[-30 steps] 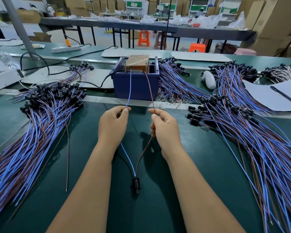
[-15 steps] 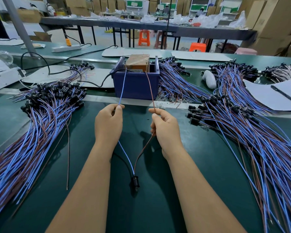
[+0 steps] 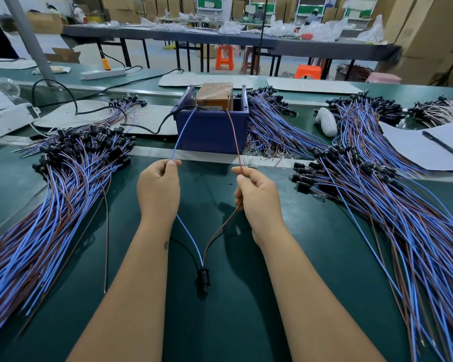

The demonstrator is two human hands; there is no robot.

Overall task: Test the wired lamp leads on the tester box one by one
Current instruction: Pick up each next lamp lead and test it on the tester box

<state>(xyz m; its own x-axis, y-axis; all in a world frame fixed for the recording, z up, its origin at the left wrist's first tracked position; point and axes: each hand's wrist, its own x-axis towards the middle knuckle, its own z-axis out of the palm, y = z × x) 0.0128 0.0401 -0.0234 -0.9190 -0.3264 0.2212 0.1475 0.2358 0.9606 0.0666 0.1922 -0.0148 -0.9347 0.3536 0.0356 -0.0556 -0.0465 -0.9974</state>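
Note:
My left hand (image 3: pixel 158 190) pinches the blue wire (image 3: pixel 182 131) of one lamp lead. My right hand (image 3: pixel 256 194) pinches its brown wire (image 3: pixel 233 134). Both wire ends reach up to the top of the tester, a brown block (image 3: pixel 215 95) standing in a dark blue box (image 3: pixel 212 131) at the middle back of the green table. The lead's black lamp socket (image 3: pixel 204 278) lies on the table between my forearms. Whether the wire tips touch the tester's contacts cannot be made out.
A big bundle of blue and brown leads with black sockets (image 3: pixel 63 163) lies at the left, another bundle (image 3: pixel 377 194) at the right, more behind the box. White paper with a pen (image 3: pixel 441 143) lies far right. A black cable (image 3: pixel 154 129) runs to the box.
My left hand has shifted left and slightly up with the blue wire, spreading the two wires apart. My right hand has stayed in place.

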